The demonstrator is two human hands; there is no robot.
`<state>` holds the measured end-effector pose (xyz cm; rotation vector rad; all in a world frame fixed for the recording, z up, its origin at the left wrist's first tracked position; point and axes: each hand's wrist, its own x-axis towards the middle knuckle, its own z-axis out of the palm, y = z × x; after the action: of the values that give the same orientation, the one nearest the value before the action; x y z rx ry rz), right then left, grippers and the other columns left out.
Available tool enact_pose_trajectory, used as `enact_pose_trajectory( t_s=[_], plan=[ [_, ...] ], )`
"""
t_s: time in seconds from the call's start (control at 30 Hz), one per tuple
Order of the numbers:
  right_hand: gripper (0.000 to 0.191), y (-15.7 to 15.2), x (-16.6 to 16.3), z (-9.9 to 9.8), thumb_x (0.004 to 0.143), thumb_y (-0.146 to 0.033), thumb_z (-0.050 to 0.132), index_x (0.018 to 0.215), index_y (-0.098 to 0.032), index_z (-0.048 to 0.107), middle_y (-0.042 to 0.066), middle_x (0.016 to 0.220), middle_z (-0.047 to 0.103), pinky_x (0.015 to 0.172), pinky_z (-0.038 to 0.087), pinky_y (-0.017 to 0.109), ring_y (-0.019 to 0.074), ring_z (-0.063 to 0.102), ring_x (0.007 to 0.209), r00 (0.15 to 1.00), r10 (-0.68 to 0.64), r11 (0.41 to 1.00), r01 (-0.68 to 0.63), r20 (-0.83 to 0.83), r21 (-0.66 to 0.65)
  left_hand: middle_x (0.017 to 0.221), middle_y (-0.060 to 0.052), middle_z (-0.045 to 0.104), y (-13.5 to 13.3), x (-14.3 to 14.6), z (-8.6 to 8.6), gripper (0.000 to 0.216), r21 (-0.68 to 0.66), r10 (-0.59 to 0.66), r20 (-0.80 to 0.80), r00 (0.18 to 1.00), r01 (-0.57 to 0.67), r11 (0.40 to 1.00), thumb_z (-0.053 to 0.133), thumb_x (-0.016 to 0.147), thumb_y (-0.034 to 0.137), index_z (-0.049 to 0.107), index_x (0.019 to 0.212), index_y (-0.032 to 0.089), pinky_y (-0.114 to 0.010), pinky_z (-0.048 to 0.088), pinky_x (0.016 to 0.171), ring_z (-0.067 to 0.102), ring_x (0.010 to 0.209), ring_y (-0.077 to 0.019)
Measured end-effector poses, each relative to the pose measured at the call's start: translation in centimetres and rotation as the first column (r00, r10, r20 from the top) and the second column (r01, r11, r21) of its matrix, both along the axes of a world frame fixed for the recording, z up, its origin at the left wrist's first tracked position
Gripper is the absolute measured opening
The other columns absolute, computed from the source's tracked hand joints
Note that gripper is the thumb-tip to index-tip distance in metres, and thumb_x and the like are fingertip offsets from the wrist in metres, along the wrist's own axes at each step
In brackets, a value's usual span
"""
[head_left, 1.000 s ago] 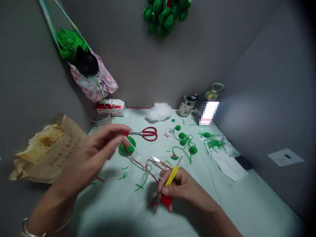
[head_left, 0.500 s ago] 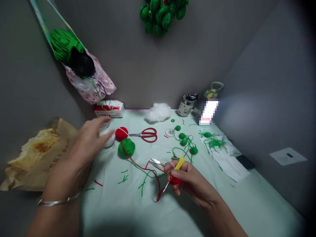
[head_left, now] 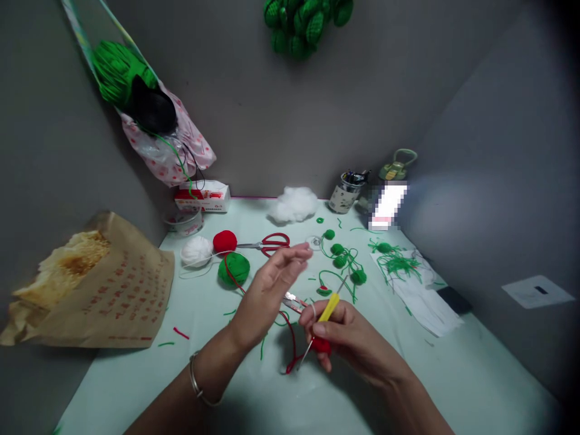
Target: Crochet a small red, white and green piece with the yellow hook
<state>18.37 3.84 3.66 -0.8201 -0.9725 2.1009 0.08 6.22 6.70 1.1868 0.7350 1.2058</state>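
Note:
My right hand (head_left: 348, 338) is closed on a yellow-handled crochet hook (head_left: 328, 307) and a small red crocheted piece (head_left: 321, 346), low in the middle of the table. My left hand (head_left: 272, 284) hovers just left of it, fingers pinched together at the tips; I cannot make out what they pinch. A red yarn strand (head_left: 290, 338) runs from the piece back toward the red yarn ball (head_left: 225, 241). A green yarn ball (head_left: 234, 268) and a white yarn ball (head_left: 196, 251) lie beside it. Small snips (head_left: 293, 300) lie under my left hand.
Red scissors (head_left: 270, 243), white stuffing (head_left: 293, 204), small green crocheted pieces (head_left: 344, 261), a pen cup (head_left: 346, 193) and loose green threads on paper (head_left: 399, 266) sit further back. A brown paper bag with bread (head_left: 90, 284) lies at the left. A bag with yarn (head_left: 154, 127) hangs on the wall.
My left hand has swung from the far left by the white ball to the centre beside my right hand. The white yarn ball now shows. My right hand has barely moved.

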Motion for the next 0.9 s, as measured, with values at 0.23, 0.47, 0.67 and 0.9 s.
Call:
enact_pose_trajectory(
  t_s=[0.23, 0.47, 0.67, 0.9],
  plan=[
    [0.025, 0.1, 0.2, -0.3, 0.077, -0.033, 0.090, 0.090, -0.015, 0.079, 0.001, 0.066, 0.072, 0.045, 0.050, 0.018, 0.0077, 0.061, 0.045, 1.000, -0.010, 1.000, 0.010, 0.008, 0.001, 0.145, -0.015, 0.068, 1.7, -3.1, -1.2, 0.020, 0.654, 0.284, -0.517, 0.807, 0.158, 0.740, 0.064, 0.100, 0.028, 0.077, 0.087, 0.020, -0.055, 0.032, 0.124, 0.035, 0.156, -0.0349],
    [0.039, 0.1, 0.0, -0.4, 0.080, -0.029, 0.089, 0.115, -0.020, 0.076, -0.002, 0.073, 0.069, 0.052, 0.056, 0.020, 0.0090, 0.065, 0.056, 0.995, -0.015, 0.997, 0.007, 0.098, 0.082, 0.126, -0.007, 0.077, 0.8, -1.8, -1.1, 0.019, 0.200, 0.328, -0.216, 0.919, -0.287, 0.937, 0.064, 0.100, 0.032, 0.081, 0.101, 0.026, -0.050, 0.038, 0.121, 0.060, 0.134, -0.0274],
    [0.025, 0.2, 0.3, 0.0, 0.083, -0.029, 0.086, 0.105, -0.021, 0.077, -0.001, 0.077, 0.071, 0.048, 0.051, 0.018, 0.0081, 0.063, 0.055, 0.990, -0.136, 0.969, 0.138, -0.024, 0.206, 0.113, -0.006, 0.076, 0.7, -2.0, -1.6, 0.012, 0.129, 0.291, -0.215, 0.932, -0.269, 0.955, 0.072, 0.093, 0.032, 0.083, 0.092, 0.027, -0.045, 0.046, 0.112, 0.064, 0.125, -0.0270],
    [0.036, 0.2, -0.6, 0.1, 0.083, -0.032, 0.086, 0.115, -0.022, 0.073, -0.005, 0.072, 0.069, 0.052, 0.051, 0.021, 0.0082, 0.065, 0.050, 0.937, -0.348, 0.928, 0.339, 0.034, 0.157, 0.119, -0.008, 0.074, -0.6, -0.6, -1.6, 0.017, 0.238, 0.261, -0.312, 0.913, -0.191, 0.952, 0.066, 0.097, 0.026, 0.083, 0.097, 0.027, -0.050, 0.043, 0.113, 0.060, 0.128, -0.0279]
  ],
)
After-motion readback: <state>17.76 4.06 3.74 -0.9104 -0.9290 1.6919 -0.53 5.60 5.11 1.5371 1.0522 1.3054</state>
